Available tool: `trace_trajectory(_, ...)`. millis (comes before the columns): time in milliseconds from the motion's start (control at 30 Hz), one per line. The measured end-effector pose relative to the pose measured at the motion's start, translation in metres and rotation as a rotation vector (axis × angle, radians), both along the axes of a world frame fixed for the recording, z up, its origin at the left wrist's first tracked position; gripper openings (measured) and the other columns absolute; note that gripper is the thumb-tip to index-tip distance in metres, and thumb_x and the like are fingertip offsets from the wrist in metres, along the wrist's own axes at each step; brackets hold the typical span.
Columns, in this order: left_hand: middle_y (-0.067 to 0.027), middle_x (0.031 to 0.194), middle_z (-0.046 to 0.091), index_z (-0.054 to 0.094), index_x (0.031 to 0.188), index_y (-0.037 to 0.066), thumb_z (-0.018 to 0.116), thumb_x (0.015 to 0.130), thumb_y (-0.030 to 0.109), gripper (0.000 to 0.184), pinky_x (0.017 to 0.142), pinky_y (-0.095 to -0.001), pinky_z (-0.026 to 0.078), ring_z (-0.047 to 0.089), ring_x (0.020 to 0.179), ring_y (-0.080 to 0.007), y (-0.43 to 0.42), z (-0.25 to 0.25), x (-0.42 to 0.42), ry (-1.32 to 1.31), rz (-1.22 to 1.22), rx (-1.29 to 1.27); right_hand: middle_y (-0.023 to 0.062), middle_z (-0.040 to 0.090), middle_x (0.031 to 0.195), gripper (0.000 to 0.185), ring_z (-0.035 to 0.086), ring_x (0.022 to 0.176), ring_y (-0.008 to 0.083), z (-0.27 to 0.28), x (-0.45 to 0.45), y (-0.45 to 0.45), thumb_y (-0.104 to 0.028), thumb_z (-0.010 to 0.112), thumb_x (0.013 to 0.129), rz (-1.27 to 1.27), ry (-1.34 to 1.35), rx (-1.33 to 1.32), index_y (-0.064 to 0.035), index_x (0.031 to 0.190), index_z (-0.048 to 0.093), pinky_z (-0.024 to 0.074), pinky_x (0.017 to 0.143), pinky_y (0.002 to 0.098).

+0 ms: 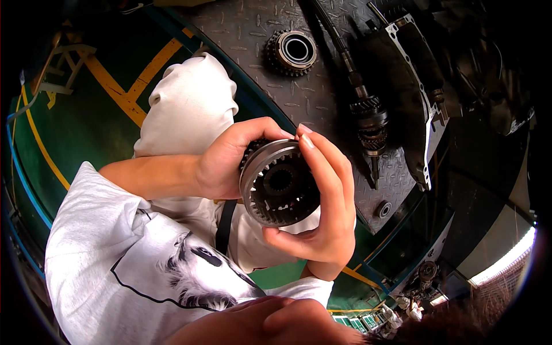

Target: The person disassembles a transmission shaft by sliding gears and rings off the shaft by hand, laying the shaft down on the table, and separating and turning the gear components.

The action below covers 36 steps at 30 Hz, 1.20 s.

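A round dark metal gear part (248,190) with a toothed inner rim and a splined central hole is held with its open side toward the camera. My left hand (224,164) closes round its left side, some fingers hidden behind it. My right hand (330,201) curves round the right side, fingertips on the upper rim and thumb at the lower edge. The fingertips of both hands nearly meet at the top. A second ring-shaped gear (296,49) lies on the metal tread plate (253,26), above the hands in view.
A long shaft with gears (368,118) lies on the plate, beside a metal housing (411,69). A small ring (383,209) sits near the plate's corner. Green floor (106,126) with yellow lines and a white stand (72,69) shows left.
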State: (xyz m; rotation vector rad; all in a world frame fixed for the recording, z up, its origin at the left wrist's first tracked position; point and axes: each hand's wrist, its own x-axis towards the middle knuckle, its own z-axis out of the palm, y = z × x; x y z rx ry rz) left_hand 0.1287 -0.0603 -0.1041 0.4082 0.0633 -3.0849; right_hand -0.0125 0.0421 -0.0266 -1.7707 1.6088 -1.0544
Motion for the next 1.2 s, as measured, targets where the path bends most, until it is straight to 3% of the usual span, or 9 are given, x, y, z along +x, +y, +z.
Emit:
trace_trajectory(167, -0.0057, 0.098, 0.073, 0.07, 0.1, 0.009, 0.048, 0.094, 0.034, 0.034, 0.08, -0.0331, 0.057, 0.07, 0.085, -0.0162, 0.0, 0.002, 0.0, -0.014, 0.013, 0.012, 0.0274, 0.045, 0.142, 0.098, 0.052, 0.124, 0.0398, -0.009, 0.007, 0.002, -0.011, 0.085, 0.053, -0.001, 0.005, -0.014, 0.004, 0.142, 0.044, 0.0434, 0.101, 0.045)
trace_trajectory(233, -0.0063, 0.099, 0.073, 0.07, 0.102, 0.007, 0.048, 0.094, 0.033, 0.035, 0.08, -0.0332, 0.057, 0.069, 0.087, -0.0157, -0.001, 0.003, 0.001, -0.021, 0.006, -0.013, 0.0287, 0.042, 0.143, 0.103, 0.051, 0.125, 0.0393, -0.017, 0.016, 0.003, -0.014, 0.089, 0.056, -0.111, -0.12, -0.135, 0.0045, 0.144, 0.038, 0.0437, 0.101, 0.0448)
trace_trajectory(267, -0.0063, 0.099, 0.073, 0.07, 0.102, 0.007, 0.048, 0.094, 0.033, 0.035, 0.08, -0.0332, 0.057, 0.069, 0.087, -0.0157, 0.0, 0.002, 0.001, -0.021, 0.004, -0.012, 0.0266, 0.044, 0.141, 0.125, 0.052, 0.127, 0.0335, -0.017, 0.014, 0.004, -0.023, 0.098, 0.048, -0.11, -0.007, -0.12, 0.0042, 0.149, 0.029, 0.0464, 0.103, 0.0412)
trace_trajectory(400, -0.0074, 0.1, 0.072, 0.07, 0.102, 0.006, 0.047, 0.094, 0.033, 0.036, 0.082, -0.0323, 0.057, 0.069, 0.088, -0.0157, 0.0, 0.002, -0.001, 0.02, 0.04, -0.028, 0.023, 0.048, 0.138, 0.121, 0.053, 0.126, 0.0314, -0.016, 0.016, 0.005, -0.01, 0.096, 0.047, -0.148, 0.071, -0.078, 0.0023, 0.149, 0.031, 0.046, 0.102, 0.0392)
trace_trajectory(533, -0.0079, 0.101, 0.072, 0.07, 0.103, 0.006, 0.047, 0.094, 0.033, 0.037, 0.084, -0.0323, 0.056, 0.069, 0.089, -0.0163, -0.001, -0.001, 0.0, 0.046, 0.034, -0.001, 0.0234, 0.049, 0.137, 0.119, 0.054, 0.124, 0.0315, -0.017, 0.016, 0.005, -0.009, 0.093, 0.048, -0.131, 0.025, -0.075, 0.0018, 0.149, 0.031, 0.0454, 0.103, 0.0392)
trace_trajectory(600, -0.0079, 0.102, 0.072, 0.069, 0.103, 0.006, 0.046, 0.094, 0.033, 0.037, 0.084, -0.0327, 0.056, 0.069, 0.089, -0.0164, -0.002, 0.002, 0.0, 0.036, 0.027, -0.009, 0.0254, 0.053, 0.134, 0.103, 0.057, 0.114, 0.038, -0.016, 0.017, 0.005, -0.01, 0.086, 0.052, -0.132, -0.025, -0.111, 0.0056, 0.143, 0.039, 0.0428, 0.097, 0.0442)
trace_trajectory(1033, -0.0078, 0.104, 0.072, 0.069, 0.106, 0.006, 0.046, 0.095, 0.032, 0.036, 0.087, -0.0333, 0.055, 0.068, 0.092, -0.0166, 0.0, 0.002, 0.0, 0.104, 0.055, 0.008, 0.0282, 0.048, 0.137, 0.102, 0.054, 0.118, 0.0411, -0.017, 0.01, 0.003, -0.006, 0.083, 0.051, -0.071, -0.103, -0.11, 0.005, 0.143, 0.041, 0.0442, 0.098, 0.0457)
trace_trajectory(1133, -0.0077, 0.102, 0.072, 0.069, 0.105, 0.006, 0.046, 0.095, 0.031, 0.036, 0.085, -0.0327, 0.055, 0.068, 0.09, -0.016, 0.0, 0.003, -0.001, 0.082, 0.059, 0.013, 0.0253, 0.047, 0.14, 0.107, 0.053, 0.126, 0.0349, -0.017, 0.009, 0.003, -0.009, 0.083, 0.053, -0.047, -0.008, -0.108, 0.0049, 0.147, 0.035, 0.0443, 0.105, 0.0413)
trace_trajectory(1200, -0.0076, 0.101, 0.073, 0.069, 0.103, 0.006, 0.046, 0.095, 0.031, 0.035, 0.084, -0.0325, 0.056, 0.068, 0.089, -0.0158, 0.001, 0.0, 0.0, 0.076, 0.051, 0.02, 0.0288, 0.048, 0.138, 0.104, 0.053, 0.121, 0.0418, -0.013, 0.012, 0.002, -0.007, 0.083, 0.051, -0.051, -0.054, -0.081, 0.0052, 0.144, 0.04, 0.0438, 0.1, 0.0469)
